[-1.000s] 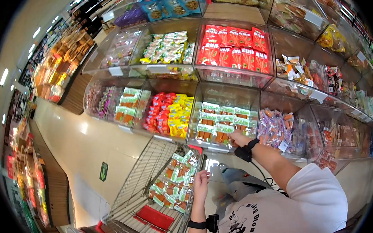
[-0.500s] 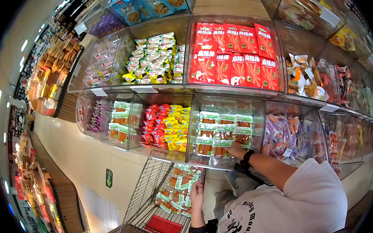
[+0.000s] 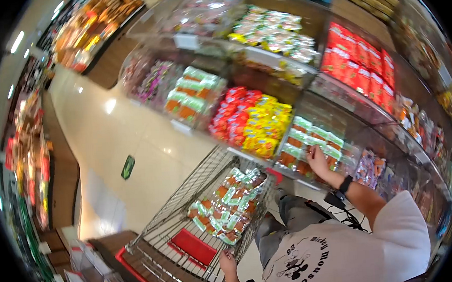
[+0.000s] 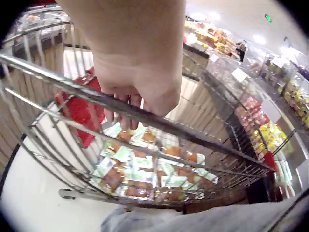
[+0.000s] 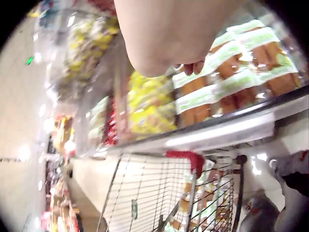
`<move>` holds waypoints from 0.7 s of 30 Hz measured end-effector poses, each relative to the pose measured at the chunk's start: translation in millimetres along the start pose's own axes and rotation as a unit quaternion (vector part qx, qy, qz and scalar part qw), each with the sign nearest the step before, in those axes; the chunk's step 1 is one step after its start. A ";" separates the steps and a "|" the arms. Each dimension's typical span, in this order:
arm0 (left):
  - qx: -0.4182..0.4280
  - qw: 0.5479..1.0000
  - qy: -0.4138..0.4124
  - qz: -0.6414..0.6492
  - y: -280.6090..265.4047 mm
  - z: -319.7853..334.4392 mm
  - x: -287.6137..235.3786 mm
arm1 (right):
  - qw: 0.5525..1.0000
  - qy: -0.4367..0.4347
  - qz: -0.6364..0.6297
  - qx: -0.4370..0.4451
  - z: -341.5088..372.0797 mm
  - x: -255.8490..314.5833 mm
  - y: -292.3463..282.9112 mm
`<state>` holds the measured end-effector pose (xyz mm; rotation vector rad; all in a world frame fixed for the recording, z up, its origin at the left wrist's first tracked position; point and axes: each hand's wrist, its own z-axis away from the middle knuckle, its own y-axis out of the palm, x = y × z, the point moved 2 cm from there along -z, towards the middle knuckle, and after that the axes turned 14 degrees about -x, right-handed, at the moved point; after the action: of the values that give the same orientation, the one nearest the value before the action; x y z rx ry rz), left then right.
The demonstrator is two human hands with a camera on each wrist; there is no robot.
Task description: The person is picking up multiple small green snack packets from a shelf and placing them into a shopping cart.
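Observation:
In the head view, the right hand (image 3: 318, 161) is over a clear bin of green-and-white packets (image 3: 289, 150); blur hides whether it grips one. The right wrist view shows its fingertips (image 5: 190, 66) close above the packets (image 5: 236, 67). At the side of the wire cart, the left hand (image 3: 228, 262) hangs with loosely bent fingers and holds nothing visible. In the left wrist view, that hand (image 4: 137, 87) is by the cart rim (image 4: 159, 122), above similar packets (image 4: 140, 175) piled inside the cart.
Left of that bin is one with red and yellow packets (image 3: 266, 125). Higher up are bins of red packets (image 3: 358, 60) and white-green ones (image 3: 271, 32). The cart has a red panel (image 3: 192, 248). A floor arrow sign (image 3: 127, 167) lies left of the cart.
The head view has swung, so the shelves look tilted and shifted right. My left hand appears lower beside the cart, away from the packets there. The right hand remains at the same bin.

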<state>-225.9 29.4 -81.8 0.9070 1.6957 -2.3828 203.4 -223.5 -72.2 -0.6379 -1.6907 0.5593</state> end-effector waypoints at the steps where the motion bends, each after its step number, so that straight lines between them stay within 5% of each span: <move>1: -0.010 0.999 -0.024 -0.020 -7.8 7.4 21.9 | 1.000 -0.006 -0.017 0.013 2.2 53.3 -6.2; 3: -0.014 0.995 -0.065 -0.077 -30.9 15.9 37.9 | 0.993 -0.079 -0.069 0.059 17.9 131.5 4.2; 6: -0.037 0.991 -0.090 -0.096 -66.4 19.1 40.8 | 0.961 -0.138 -0.123 0.204 66.2 174.7 75.3; 9: 0.035 0.990 -0.137 -0.003 -73.2 22.9 62.1 | 0.909 -0.053 -0.022 0.413 122.2 163.6 181.6; 10: -0.035 0.993 -0.062 -0.089 -69.8 34.9 64.3 | 0.879 -0.030 0.022 0.476 137.6 157.5 218.9; 14: 0.016 0.990 -0.108 -0.084 -86.6 12.0 36.7 | 0.853 -0.200 0.118 0.468 186.0 111.6 341.2; 15: -0.048 0.996 -0.055 -0.059 -84.9 21.5 40.8 | 0.840 -0.228 0.157 0.466 190.0 113.3 356.7; 19: 0.178 0.956 -0.211 -0.096 -81.1 7.3 49.8 | 0.793 -0.364 0.246 0.423 210.0 93.9 415.7; 20: 0.095 0.978 -0.107 -0.151 -68.9 25.6 64.0 | 0.788 -0.396 0.236 0.408 214.8 82.3 425.6; 21: 0.091 0.982 -0.112 -0.122 -71.2 20.4 63.4 | 0.763 -0.408 0.272 0.423 218.2 80.1 430.7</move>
<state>-314.2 55.6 -49.9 0.4440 1.6056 -2.7116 26.3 141.4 -346.0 -0.1684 -1.7200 2.1220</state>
